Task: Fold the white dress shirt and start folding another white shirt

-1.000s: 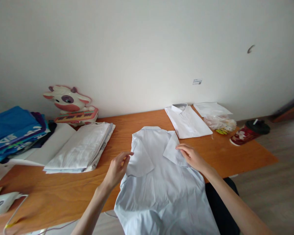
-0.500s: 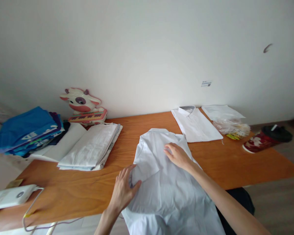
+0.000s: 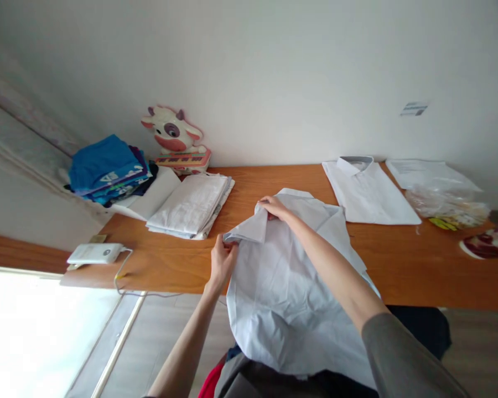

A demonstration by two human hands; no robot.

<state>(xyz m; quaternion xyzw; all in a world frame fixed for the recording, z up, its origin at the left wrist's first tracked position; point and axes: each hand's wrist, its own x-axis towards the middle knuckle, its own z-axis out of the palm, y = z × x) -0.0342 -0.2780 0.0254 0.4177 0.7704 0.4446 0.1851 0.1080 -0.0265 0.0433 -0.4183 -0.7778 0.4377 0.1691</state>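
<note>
A white shirt [image 3: 292, 276] lies spread on the wooden table, its collar end toward the wall and its lower part hanging over the near edge toward my lap. My left hand [image 3: 223, 258] pinches the end of its short sleeve [image 3: 249, 229] at the shirt's left side. Closer to the collar, my right hand [image 3: 274, 207] grips the cloth at the left shoulder. Between the two hands the sleeve is lifted and stretched, with a fold in it. Part of the right fingers is hidden by the cloth.
On the table [image 3: 182, 262] stand a cow toy keyboard [image 3: 178, 138], blue folded clothes [image 3: 103, 166], folded white cloths [image 3: 191, 204] and a white device with a cable [image 3: 95, 253]. To the right lie a folded white shirt [image 3: 373, 193], a plastic bag [image 3: 448, 207] and a red cup [image 3: 492, 241].
My right hand has moved left from the shirt's middle to its left shoulder and taken hold there. The left hand now pinches the sleeve and lifts it outward. The view has shifted left.
</note>
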